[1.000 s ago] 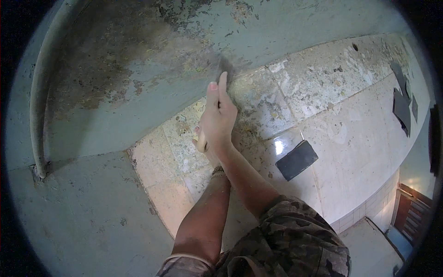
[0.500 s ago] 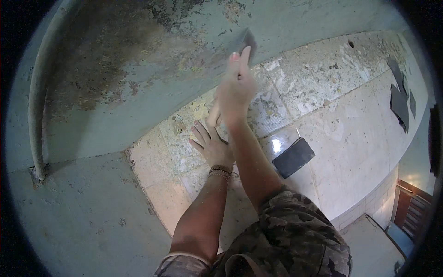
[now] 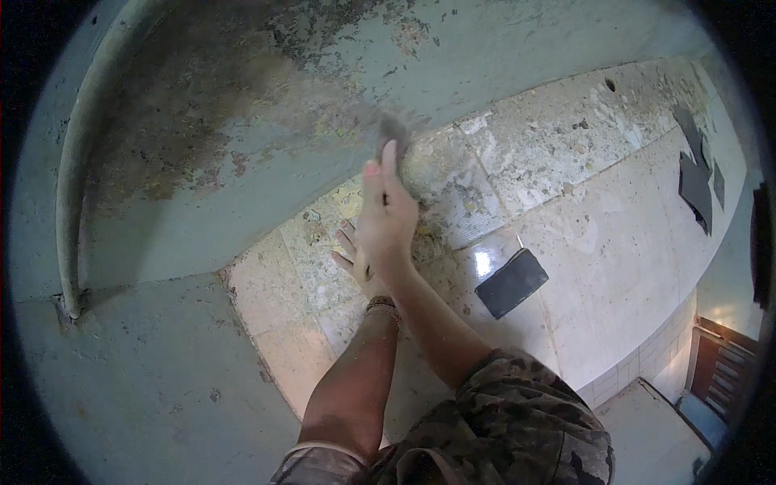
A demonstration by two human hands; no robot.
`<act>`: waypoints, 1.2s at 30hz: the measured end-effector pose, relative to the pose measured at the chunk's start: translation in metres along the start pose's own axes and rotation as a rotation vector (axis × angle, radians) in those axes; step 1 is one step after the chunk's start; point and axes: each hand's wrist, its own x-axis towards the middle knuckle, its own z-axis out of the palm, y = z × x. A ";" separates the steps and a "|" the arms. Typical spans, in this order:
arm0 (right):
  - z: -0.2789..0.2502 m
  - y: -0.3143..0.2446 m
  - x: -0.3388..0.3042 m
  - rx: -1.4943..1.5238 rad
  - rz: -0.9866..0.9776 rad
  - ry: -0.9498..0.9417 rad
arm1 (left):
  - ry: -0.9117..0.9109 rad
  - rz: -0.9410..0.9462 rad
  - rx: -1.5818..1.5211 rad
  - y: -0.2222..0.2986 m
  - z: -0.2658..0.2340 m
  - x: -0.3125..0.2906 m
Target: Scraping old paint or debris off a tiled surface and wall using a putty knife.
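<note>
My right hand (image 3: 390, 217) is closed round a scraper, its thumb and forefinger stretched along the tool. The grey blade of the scraper (image 3: 394, 128) is smeared by motion and lies over the lower part of the green wall (image 3: 485, 48); its handle is hidden in the hand. Partly covered by my right wrist, my left hand (image 3: 353, 257) rests on the tiled surface (image 3: 275, 283) with its fingers spread and nothing in them. The wall's paint is peeling, with a large brown, stained patch (image 3: 194, 113).
A pale pipe (image 3: 73, 178) runs down the wall at the left. Right of my forearm lies a dark rectangular sheet (image 3: 513, 283). More torn dark pieces (image 3: 695, 190) lie at the far right. Flakes and dust cover the tiles by the wall. A brown slatted wooden thing (image 3: 723, 368) stands lower right.
My right hand has come back toward me and slightly left with the scraper, lower on the wall. It now overlaps my left hand, which has stayed on the tiles.
</note>
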 end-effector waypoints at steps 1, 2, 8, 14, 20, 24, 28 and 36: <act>-0.004 0.004 0.000 -0.030 -0.085 -0.023 | 0.002 0.049 0.323 0.015 0.002 -0.006; -0.011 0.009 0.016 -0.049 -0.091 -0.012 | 0.008 0.101 0.646 0.030 0.003 -0.011; -0.025 -0.023 0.035 -0.040 0.082 0.020 | -0.049 0.123 0.668 0.040 -0.005 -0.014; -0.021 -0.017 0.037 -0.112 0.118 -0.049 | -0.206 0.012 0.674 0.048 -0.006 -0.014; 0.006 0.002 -0.004 0.019 -0.093 -0.045 | 0.238 0.177 0.732 -0.007 0.000 -0.004; -0.019 -0.025 0.046 -0.045 0.035 0.013 | -0.166 0.020 0.654 0.039 -0.002 -0.011; -0.007 -0.009 0.006 -0.053 -0.031 -0.012 | 0.023 0.091 0.606 0.018 -0.006 -0.009; -0.020 -0.028 0.041 0.008 0.077 0.018 | -0.106 -0.018 0.690 0.037 -0.011 -0.011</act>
